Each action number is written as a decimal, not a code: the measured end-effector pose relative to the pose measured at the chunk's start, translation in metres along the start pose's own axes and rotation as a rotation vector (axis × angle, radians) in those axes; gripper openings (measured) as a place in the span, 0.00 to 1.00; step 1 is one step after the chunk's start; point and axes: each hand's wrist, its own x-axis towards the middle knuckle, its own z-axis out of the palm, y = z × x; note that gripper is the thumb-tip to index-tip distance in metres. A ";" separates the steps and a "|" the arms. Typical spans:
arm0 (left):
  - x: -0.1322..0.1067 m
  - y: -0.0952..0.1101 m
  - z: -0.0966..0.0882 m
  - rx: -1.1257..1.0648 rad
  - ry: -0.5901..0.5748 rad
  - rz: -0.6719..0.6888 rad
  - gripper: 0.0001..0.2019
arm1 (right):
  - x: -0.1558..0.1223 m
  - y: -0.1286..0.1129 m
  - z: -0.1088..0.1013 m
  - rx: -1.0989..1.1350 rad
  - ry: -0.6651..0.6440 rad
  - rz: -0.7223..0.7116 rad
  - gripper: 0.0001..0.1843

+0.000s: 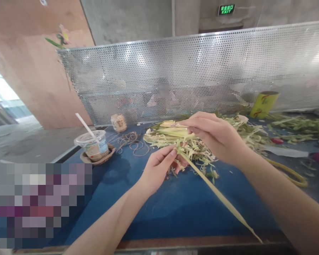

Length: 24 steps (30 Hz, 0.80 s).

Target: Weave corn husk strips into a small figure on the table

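My left hand (161, 165) pinches a small green knotted bundle of plant strips (179, 148) between thumb and fingers. From that bundle a long, pale yellow-green strip of husk (215, 191) hangs down to the right, its thin tip near the table's front edge. Just above and to the right, my right hand (215, 136) has its fingers bent together, with a short husk end seeming to run up into them; the fingertips partly hide it. Behind and beneath both hands lies a pile of corn husks (162, 132), with torn shreds (202, 152) beside it.
On the blue table (154, 216), a plastic cup with a straw (95, 147) stands at left near twine (130, 141) and a pale roll (118, 123). A yellow tube (264, 105), a yellow ring (289, 173) and green stalks (300, 125) lie right. A perforated metal screen (202, 71) closes the back.
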 end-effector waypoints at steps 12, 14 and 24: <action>-0.001 0.000 0.005 -0.285 0.079 0.057 0.12 | 0.042 -0.024 0.020 0.686 0.194 0.060 0.12; -0.002 0.004 0.002 -0.287 0.076 0.089 0.12 | 0.042 -0.025 0.017 0.648 0.178 0.101 0.11; 0.000 0.007 -0.007 -0.157 0.157 0.287 0.16 | 0.035 -0.013 0.000 0.311 -0.105 0.255 0.07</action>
